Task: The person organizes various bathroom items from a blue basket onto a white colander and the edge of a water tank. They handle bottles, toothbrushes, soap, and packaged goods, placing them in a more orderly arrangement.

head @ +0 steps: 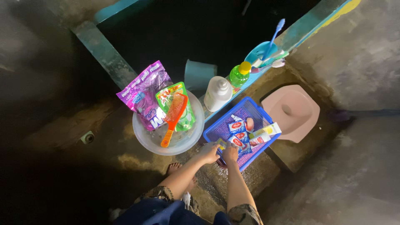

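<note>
Blue basket (221,132) on the wet floor near the feet, right of the clear bowl (143,139) with pouches and an orange comb (172,118). Left hand (209,152) and right hand (230,153) both curled at the near rim, seemingly gripping it, though fingers too dark to tell for sure. Light, slightly flexible plastic mesh; likely slick from water. Best held at opposite rims, level, since soap packets (237,133) and tube (266,131) lie loose inside. Pink squat pan (293,112) just right.
</note>
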